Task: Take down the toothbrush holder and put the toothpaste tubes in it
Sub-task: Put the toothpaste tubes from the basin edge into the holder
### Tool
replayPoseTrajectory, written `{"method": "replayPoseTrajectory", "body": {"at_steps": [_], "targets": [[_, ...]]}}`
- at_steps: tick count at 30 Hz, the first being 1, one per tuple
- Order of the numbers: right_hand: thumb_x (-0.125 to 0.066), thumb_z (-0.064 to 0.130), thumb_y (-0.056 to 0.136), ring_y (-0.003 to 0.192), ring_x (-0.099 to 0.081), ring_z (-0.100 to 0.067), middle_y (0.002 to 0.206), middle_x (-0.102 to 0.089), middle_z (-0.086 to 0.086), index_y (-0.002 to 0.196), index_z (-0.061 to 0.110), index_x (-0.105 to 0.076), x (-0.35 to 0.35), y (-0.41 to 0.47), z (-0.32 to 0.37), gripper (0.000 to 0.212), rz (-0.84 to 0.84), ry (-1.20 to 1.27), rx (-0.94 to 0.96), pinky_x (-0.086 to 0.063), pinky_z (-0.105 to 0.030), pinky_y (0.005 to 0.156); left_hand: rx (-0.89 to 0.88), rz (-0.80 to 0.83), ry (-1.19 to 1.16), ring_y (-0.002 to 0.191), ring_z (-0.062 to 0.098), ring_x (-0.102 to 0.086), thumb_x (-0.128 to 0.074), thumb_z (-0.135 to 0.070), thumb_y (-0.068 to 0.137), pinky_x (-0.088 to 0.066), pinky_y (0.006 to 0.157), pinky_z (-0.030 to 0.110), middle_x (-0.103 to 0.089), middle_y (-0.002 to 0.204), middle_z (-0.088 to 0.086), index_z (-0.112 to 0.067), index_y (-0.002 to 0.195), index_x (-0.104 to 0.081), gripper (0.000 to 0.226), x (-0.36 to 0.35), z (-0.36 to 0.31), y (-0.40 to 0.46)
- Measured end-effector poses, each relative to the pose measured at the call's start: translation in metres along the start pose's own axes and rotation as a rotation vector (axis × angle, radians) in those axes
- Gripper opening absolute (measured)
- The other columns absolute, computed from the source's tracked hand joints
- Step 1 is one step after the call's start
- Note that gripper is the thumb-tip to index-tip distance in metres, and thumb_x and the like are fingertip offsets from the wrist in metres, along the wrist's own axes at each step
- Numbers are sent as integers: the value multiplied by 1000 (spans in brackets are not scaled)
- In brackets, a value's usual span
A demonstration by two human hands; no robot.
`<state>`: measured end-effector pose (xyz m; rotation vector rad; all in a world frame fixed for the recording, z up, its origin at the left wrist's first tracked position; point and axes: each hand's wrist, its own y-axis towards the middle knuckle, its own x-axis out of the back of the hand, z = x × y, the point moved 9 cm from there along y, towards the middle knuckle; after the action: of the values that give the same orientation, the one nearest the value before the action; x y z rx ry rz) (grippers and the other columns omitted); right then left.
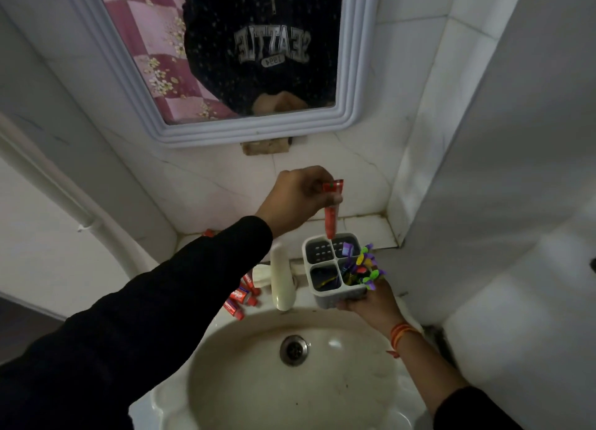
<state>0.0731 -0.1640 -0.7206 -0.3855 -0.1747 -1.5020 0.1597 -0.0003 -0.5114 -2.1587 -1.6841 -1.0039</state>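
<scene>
My right hand (374, 304) grips the white four-compartment toothbrush holder (317, 254) from below, keeping it above the sink's back edge. Colourful toothbrushes (362, 268) stick out of its right-hand compartments. My left hand (296, 200) pinches a red toothpaste tube (331, 218) by its crimped end, hanging it cap-down. The tube's lower end sits at the mouth of the far right compartment. Several more red toothpaste tubes (242, 296) lie on the sink ledge to the left of the tap, partly hidden by my left sleeve.
A white tap (281, 276) stands at the back of the white sink (258, 378), just left of the holder. A mirror (245, 52) hangs on the tiled wall above. A tiled ledge (364, 228) runs behind the holder, and a wall stands close on the right.
</scene>
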Motion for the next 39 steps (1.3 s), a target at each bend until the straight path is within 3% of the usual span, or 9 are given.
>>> {"method": "replayPoseTrajectory", "body": {"at_steps": [7, 16, 20, 23, 25, 28, 31, 36, 39], "targets": [[-92, 10, 48, 98, -61, 1, 103, -67, 14, 118, 13, -63, -4, 0, 1, 75, 0, -45, 31, -44, 1, 74, 41, 207, 186, 79, 13, -72, -79, -29, 85, -57, 77, 29, -78, 85, -2, -15, 96, -81, 18, -58, 3, -5], [-93, 9, 44, 100, -62, -4, 106, -68, 6, 119, 15, -60, -4, 2, -1, 82, -62, -26, 79, -44, -1, 78, 241, 514, 353, 94, 15, -71, -71, -38, 90, -56, 85, 30, -79, 100, 1, -19, 105, -82, 27, -69, 27, -8], [-94, 12, 42, 99, -65, -11, 104, -71, 2, 113, 16, -63, -3, 2, -7, 77, -93, -37, 70, -49, -17, 82, 365, 455, 248, 81, 8, -72, -70, -25, 90, -54, 77, 20, -78, 85, -6, -18, 102, -82, 19, -28, 61, -11], [-95, 11, 42, 100, -65, -13, 104, -71, 1, 113, 15, -65, -3, 2, -11, 77, -105, -51, 70, -45, -4, 79, 439, 390, 378, 95, 12, -72, -73, -23, 85, -53, 93, 24, -80, 99, -4, -20, 100, -83, 18, 0, 103, -18], [-95, 11, 43, 101, -65, -12, 104, -71, 3, 112, 16, -65, -4, 4, -13, 76, -97, -59, 71, -45, -3, 79, 475, 410, 511, 107, 17, -69, -72, -21, 85, -47, 89, 18, -78, 110, -3, -21, 103, -82, 21, 10, 131, -24], [-94, 16, 45, 103, -66, -14, 104, -71, 3, 111, 18, -65, -4, 5, -15, 72, -88, -63, 78, -51, -24, 87, 541, 461, 647, 119, 23, -62, -71, -19, 88, -47, 94, 23, -69, 128, 4, -18, 123, -72, 35, 13, 170, -34], [-91, 26, 45, 104, -65, -9, 105, -71, 8, 111, 23, -64, -5, 7, -19, 72, -75, -53, 74, -54, -31, 89, 537, 447, 738, 121, 27, -59, -68, -18, 89, -48, 97, 31, -62, 134, 10, -15, 134, -62, 45, 10, 196, -37], [-92, 23, 48, 103, -63, 4, 105, -71, 15, 111, 27, -63, -8, 9, -25, 69, -66, -36, 63, -52, -21, 86, 483, 419, 820, 129, 31, -54, -59, -6, 91, -46, 105, 38, -57, 139, 11, -15, 138, -57, 48, -12, 216, -34], [-92, 25, 50, 101, -62, 8, 103, -71, 16, 110, 30, -63, -10, 11, -31, 66, -50, -37, 42, -52, -18, 85, 434, 380, 928, 126, 35, -54, -53, -9, 95, -51, 97, 44, -51, 137, 13, -11, 135, -57, 41, -20, 219, -30]]}}
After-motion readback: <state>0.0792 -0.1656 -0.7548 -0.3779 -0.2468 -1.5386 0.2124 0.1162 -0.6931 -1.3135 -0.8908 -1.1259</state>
